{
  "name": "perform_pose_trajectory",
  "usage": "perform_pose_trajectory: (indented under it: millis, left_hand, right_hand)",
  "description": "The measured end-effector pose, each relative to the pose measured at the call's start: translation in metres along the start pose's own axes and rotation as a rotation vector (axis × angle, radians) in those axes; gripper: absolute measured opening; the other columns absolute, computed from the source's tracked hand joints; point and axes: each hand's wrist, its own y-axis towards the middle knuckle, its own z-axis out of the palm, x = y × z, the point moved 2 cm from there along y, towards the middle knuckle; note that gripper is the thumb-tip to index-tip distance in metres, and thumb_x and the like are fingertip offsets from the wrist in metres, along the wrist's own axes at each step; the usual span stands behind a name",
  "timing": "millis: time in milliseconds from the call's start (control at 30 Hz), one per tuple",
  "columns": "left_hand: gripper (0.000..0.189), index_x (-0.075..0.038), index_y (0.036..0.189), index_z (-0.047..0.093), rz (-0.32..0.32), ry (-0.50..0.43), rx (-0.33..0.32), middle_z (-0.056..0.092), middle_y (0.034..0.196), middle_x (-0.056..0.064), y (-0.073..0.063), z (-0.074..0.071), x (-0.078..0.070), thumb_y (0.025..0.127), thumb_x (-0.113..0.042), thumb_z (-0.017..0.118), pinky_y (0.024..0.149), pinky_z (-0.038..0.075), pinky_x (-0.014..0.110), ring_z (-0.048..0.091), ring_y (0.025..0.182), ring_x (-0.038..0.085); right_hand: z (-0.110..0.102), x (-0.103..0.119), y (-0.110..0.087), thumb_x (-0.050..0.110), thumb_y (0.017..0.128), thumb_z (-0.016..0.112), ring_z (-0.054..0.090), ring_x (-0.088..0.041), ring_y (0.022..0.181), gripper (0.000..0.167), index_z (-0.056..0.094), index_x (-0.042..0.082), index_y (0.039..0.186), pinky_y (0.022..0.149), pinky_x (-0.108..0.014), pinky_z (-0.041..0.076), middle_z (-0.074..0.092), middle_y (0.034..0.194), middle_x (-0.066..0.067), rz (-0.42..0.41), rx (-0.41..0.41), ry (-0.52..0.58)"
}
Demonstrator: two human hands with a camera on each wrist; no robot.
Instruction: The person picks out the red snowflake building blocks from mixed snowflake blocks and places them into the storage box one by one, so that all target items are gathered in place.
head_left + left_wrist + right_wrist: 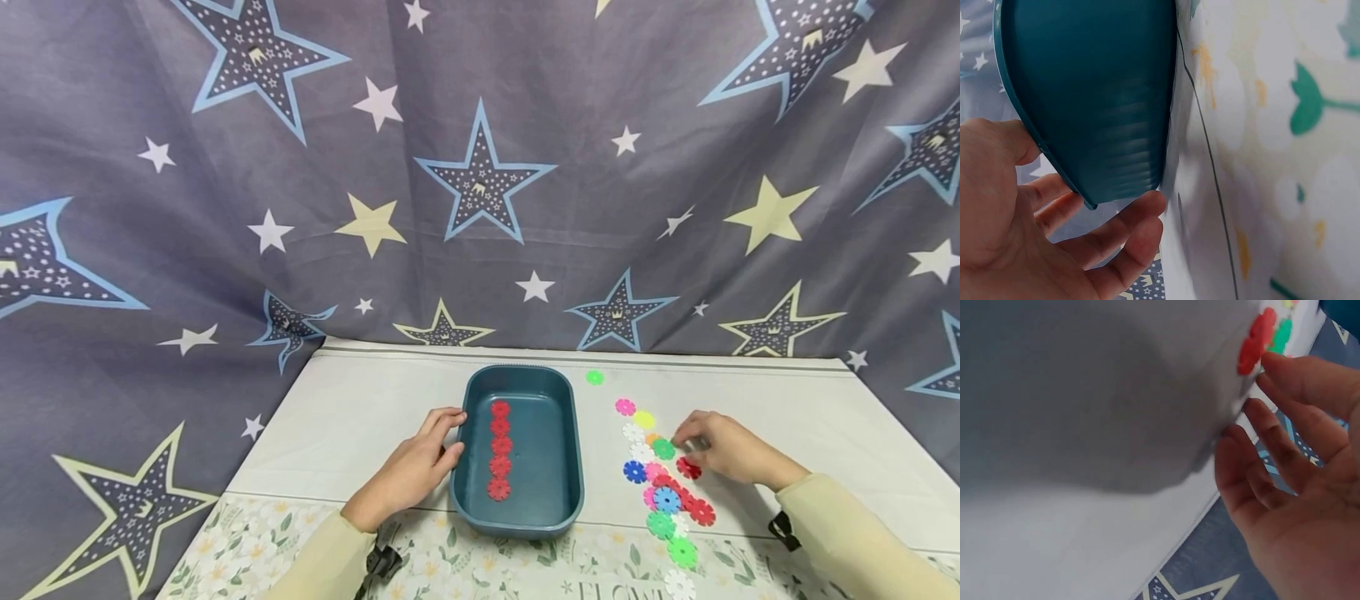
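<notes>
The left hand (411, 468) touches the left rim of a teal, rounded-rectangular plastic tray (543, 454), its fingers slack; I see no firm grip there. Over on my right side, the right hand (723, 448) has loosely bent fingers, with no piece visible to me between them, just beside a green notched plastic disc (663, 449) and a red notched plastic disc (688, 467).

Inside the tray I count five red notched discs (501, 446) in one straight column, left of centre. More loose multicoloured discs (667, 500) lie scattered on the white, flower-bordered tablecloth (360, 417), right of the tray.
</notes>
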Motion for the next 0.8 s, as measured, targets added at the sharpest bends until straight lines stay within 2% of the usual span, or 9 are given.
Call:
perform_pose_trajectory:
  millis: [100, 200, 400, 633, 800]
  left_hand:
    - [0.042, -0.010, 0.140, 0.042, 0.001, -0.002, 0.002, 0.034, 0.143, 0.000, 0.000, 0.000, 0.000, 0.100, -0.022, 0.050, 0.062, 0.045, 0.025, 0.050, 0.068, 0.000]
    - [0.042, -0.010, 0.140, 0.043, -0.003, -0.001, -0.004, 0.035, 0.142, 0.000, 0.000, -0.001, 0.001, 0.100, -0.022, 0.050, 0.061, 0.045, 0.025, 0.050, 0.066, 0.000]
    - [0.042, -0.009, 0.139, 0.043, -0.003, 0.003, -0.006, 0.035, 0.142, 0.002, -0.001, -0.001, 0.002, 0.100, -0.021, 0.051, 0.061, 0.044, 0.025, 0.049, 0.064, 0.000]
    - [0.042, -0.010, 0.140, 0.043, -0.004, 0.007, -0.006, 0.035, 0.142, 0.001, -0.001, -0.001, 0.001, 0.100, -0.022, 0.050, 0.061, 0.044, 0.025, 0.048, 0.063, 0.000]
    - [0.043, -0.009, 0.140, 0.043, 0.002, 0.004, -0.005, 0.035, 0.142, 0.002, -0.001, -0.001, 0.000, 0.100, -0.022, 0.050, 0.061, 0.044, 0.025, 0.047, 0.061, 0.000]
  right_hand:
    - [0.000, 0.001, -0.004, 0.004, 0.070, 0.080, 0.054, -0.016, 0.077, 0.025, 0.070, 0.011, 0.092, 0.068, -0.032, 0.046, 0.059, 0.087, 0.005, 0.018, 0.025, 0.028]
    - [0.003, 0.001, -0.006, 0.007, 0.069, 0.082, 0.050, -0.013, 0.073, 0.027, 0.068, 0.013, 0.091, 0.064, -0.029, 0.044, 0.058, 0.085, 0.005, 0.023, 0.028, 0.065]
    - [0.009, 0.001, -0.007, 0.015, 0.072, 0.083, 0.052, -0.012, 0.075, 0.022, 0.067, 0.017, 0.088, 0.066, -0.029, 0.045, 0.059, 0.086, 0.007, 0.024, -0.025, 0.048]
    - [0.011, 0.006, -0.009, 0.018, 0.072, 0.083, 0.052, -0.012, 0.075, 0.024, 0.067, 0.016, 0.089, 0.065, -0.028, 0.045, 0.059, 0.086, 0.006, 0.015, 0.004, 0.086]
    - [0.010, 0.004, -0.012, 0.013, 0.073, 0.082, 0.052, -0.011, 0.073, 0.024, 0.067, 0.015, 0.091, 0.063, -0.027, 0.045, 0.059, 0.087, 0.005, 0.025, -0.009, 0.093]
